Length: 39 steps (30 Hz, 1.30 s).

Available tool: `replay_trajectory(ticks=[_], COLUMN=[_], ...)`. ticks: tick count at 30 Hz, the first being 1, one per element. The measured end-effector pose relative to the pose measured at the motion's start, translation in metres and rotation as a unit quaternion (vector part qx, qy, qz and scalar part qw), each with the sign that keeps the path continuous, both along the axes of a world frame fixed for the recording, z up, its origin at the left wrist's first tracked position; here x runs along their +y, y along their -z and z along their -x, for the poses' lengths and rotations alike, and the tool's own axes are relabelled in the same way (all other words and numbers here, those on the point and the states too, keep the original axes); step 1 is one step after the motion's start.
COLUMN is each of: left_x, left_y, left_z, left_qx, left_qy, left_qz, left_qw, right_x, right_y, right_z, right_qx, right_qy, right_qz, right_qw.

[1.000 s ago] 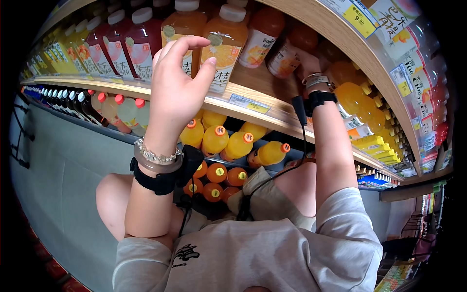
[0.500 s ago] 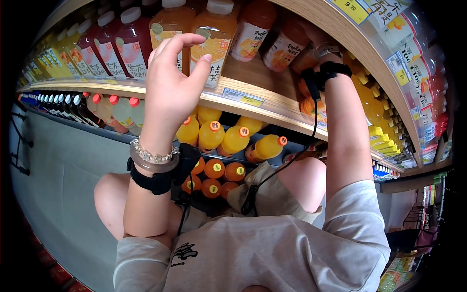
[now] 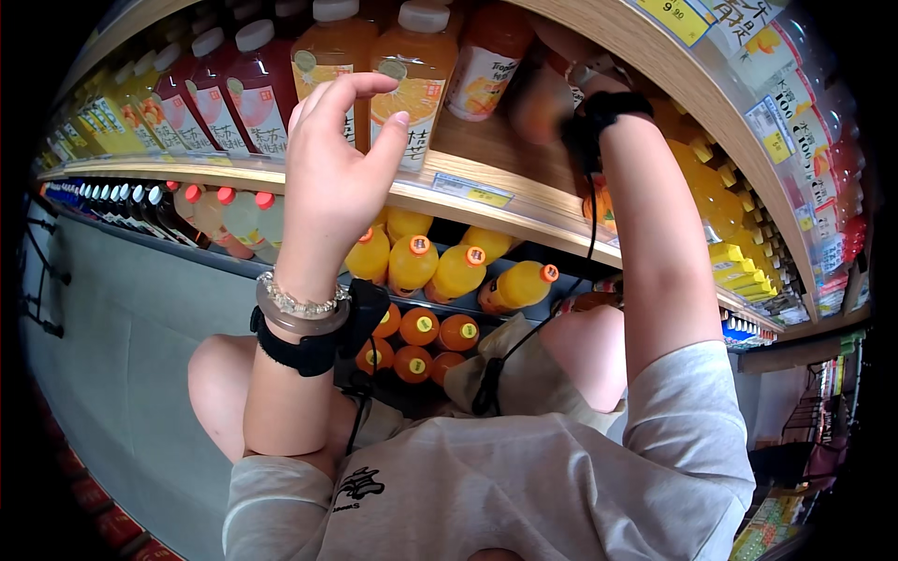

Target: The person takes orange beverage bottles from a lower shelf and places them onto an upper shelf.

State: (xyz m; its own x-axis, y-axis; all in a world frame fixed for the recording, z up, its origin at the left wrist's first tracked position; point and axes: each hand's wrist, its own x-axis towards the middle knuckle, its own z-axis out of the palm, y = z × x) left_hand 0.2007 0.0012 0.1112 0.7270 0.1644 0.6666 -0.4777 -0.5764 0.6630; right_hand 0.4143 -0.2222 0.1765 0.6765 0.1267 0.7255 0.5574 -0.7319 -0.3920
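My left hand (image 3: 341, 131) is raised in front of two orange juice bottles (image 3: 412, 75) with white caps. Its thumb and forefinger are apart, and nothing is in it. My right hand (image 3: 561, 49) reaches deep into the wooden shelf (image 3: 505, 154), at the top of a blurred juice bottle (image 3: 540, 105). Its fingers are mostly hidden under the upper shelf edge, but it appears to grip that bottle. Just left of it stands another orange juice bottle (image 3: 482, 79) with a white label. A black strap circles each wrist.
Dark red bottles (image 3: 257, 89) and yellow ones line the shelf at left. Below it, yellow bottles (image 3: 412, 262) with orange caps stand above several orange bottles (image 3: 418, 327). A black cable (image 3: 591, 220) hangs from my right wrist. Price tags (image 3: 472, 190) run along the shelf edge.
My right hand has moved left inside the shelf, and the bottle by it is now smeared by motion. My left hand keeps nearly the same pose.
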Motion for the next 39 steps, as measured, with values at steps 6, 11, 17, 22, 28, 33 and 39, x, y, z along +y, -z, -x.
replay_trajectory(ticks=[6,11,17,22,28,33,39], left_x=[0.005,0.013,0.017,0.023,0.027,0.033,0.032], left_y=[-0.001,0.001,0.002,0.004,0.009,0.013,0.028], left_z=[0.001,0.000,-0.001,0.001,-0.002,-0.002,-0.007], left_qx=[-0.010,-0.026,-0.036,-0.035,-0.028,0.091,0.315], left_qy=[0.000,0.001,-0.005,-0.017,-0.017,0.074,0.224], left_qz=[0.031,0.035,0.030,0.007,0.029,0.091,-0.025], left_qw=[0.999,0.999,0.999,0.999,0.999,0.989,0.922], right_x=[0.019,0.020,0.017,0.019,0.023,0.020,-0.003], right_y=[0.000,-0.002,-0.005,-0.002,0.000,-0.001,0.004], right_z=[-0.009,-0.007,-0.007,-0.003,0.008,0.044,0.132], right_qx=[-0.006,-0.009,-0.013,-0.012,-0.015,-0.029,-0.024], right_qy=[0.033,0.047,0.055,0.059,0.064,0.055,0.077], right_qz=[0.054,0.074,0.090,0.105,0.132,0.183,0.301], right_qw=[0.998,0.996,0.994,0.993,0.989,0.981,0.950])
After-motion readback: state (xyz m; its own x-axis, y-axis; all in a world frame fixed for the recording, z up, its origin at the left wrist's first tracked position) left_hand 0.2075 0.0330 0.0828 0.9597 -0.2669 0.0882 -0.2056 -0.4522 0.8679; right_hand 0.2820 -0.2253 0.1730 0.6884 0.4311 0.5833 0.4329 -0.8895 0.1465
